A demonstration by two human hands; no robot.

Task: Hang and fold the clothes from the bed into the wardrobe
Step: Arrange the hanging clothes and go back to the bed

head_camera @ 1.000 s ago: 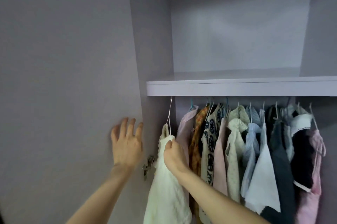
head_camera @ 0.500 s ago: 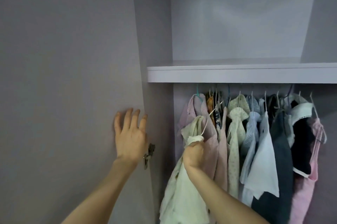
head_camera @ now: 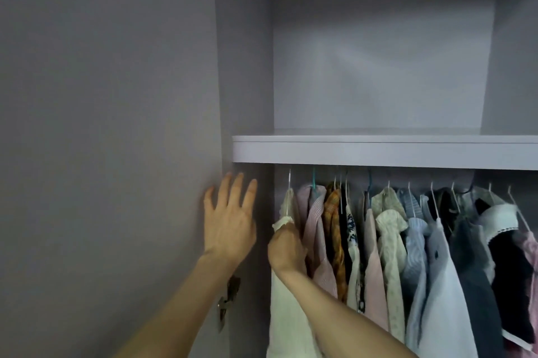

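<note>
Clearly soft and light, the cream top [head_camera: 288, 308] handles best by its hanger [head_camera: 288, 197], where the right hand [head_camera: 286, 250] grips it, while the left hand [head_camera: 230, 223] rests open-fingered on the wardrobe door [head_camera: 102, 124].

this is a home, most likely a bedroom, seen from right in front of an open built-in wardrobe [head_camera: 244, 66] with plain pale lilac-grey panels. its door [head_camera: 102, 124] is swung open at the left, with a metal hinge [head_camera: 228, 301] showing at the edge. a shelf [head_camera: 384, 151] spans the inside. under it hangs a tightly packed row of everyday clothes [head_camera: 407, 255] on thin wire hangers [head_camera: 433, 200]: shirts, blouses, patterned tops, a cream garment [head_camera: 286, 314] at the left end.
</note>
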